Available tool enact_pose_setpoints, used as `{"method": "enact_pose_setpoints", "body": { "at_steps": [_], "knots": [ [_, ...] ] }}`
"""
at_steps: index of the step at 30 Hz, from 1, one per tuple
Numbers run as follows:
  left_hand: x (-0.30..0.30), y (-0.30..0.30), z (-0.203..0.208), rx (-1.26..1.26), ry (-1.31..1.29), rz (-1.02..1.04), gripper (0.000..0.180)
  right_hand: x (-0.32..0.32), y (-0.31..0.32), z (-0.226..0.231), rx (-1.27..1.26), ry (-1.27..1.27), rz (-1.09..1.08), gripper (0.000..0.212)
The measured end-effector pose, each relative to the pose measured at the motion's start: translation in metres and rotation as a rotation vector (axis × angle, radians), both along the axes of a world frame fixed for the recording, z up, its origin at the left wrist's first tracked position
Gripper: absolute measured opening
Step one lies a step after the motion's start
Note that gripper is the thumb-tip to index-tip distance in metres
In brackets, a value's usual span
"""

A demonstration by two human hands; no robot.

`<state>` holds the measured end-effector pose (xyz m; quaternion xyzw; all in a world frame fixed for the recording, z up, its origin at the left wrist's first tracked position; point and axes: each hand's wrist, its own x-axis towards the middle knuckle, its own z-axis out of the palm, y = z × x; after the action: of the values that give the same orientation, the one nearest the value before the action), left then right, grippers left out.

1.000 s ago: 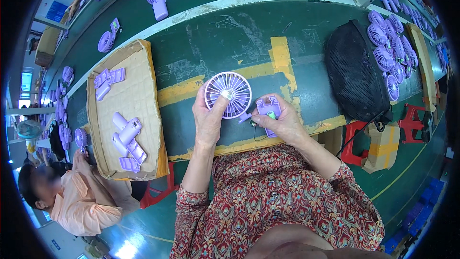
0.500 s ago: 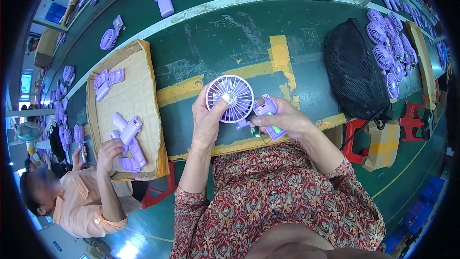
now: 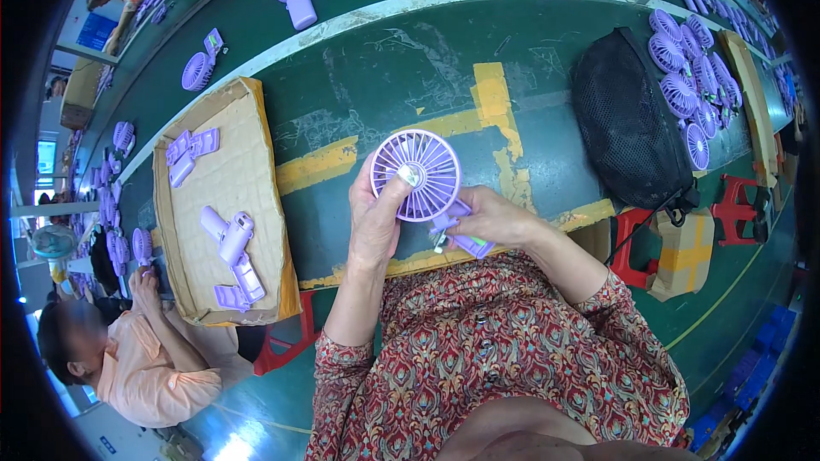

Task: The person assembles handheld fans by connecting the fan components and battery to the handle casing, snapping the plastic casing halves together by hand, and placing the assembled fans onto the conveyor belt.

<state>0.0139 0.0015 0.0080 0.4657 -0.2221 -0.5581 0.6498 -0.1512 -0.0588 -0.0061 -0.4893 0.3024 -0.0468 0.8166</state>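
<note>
Under both hands lies a green surface point(image 3: 384, 68) with yellow tape; left hand point(image 3: 376, 218) and right hand point(image 3: 491, 220) grip the purple fan point(image 3: 418, 175). Left of them sits a cardboard tray point(image 3: 226, 179); right, a black mesh bag point(image 3: 628, 119).

Your hands on a purple fan

Your left hand point(image 3: 374, 224) grips the fan head point(image 3: 416, 175), thumb at its hub; your right hand point(image 3: 491, 218) holds the handle point(image 3: 465, 239) over the green table point(image 3: 359, 77).

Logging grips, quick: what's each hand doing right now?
Left hand: closed on the purple fan head.
Right hand: closed on the fan handle.
</note>
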Motion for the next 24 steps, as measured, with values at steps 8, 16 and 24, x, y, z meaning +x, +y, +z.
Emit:
{"method": "enact_pose_setpoints", "body": {
  "at_steps": [8, 16, 24],
  "knots": [
    [0.000, 0.000, -0.010, 0.001, -0.166, 0.119, 0.039, 0.001, 0.016, -0.006, -0.021, 0.001, -0.048, 0.026],
    [-0.003, 0.003, -0.014, -0.031, -0.176, 0.181, 0.040, 0.003, 0.020, 0.006, -0.021, 0.021, -0.133, 0.022],
    [0.008, -0.005, -0.018, 0.031, -0.362, 0.053, 0.046, 0.003, 0.022, -0.009, -0.136, -0.047, -0.222, 0.030]
  ]
}}
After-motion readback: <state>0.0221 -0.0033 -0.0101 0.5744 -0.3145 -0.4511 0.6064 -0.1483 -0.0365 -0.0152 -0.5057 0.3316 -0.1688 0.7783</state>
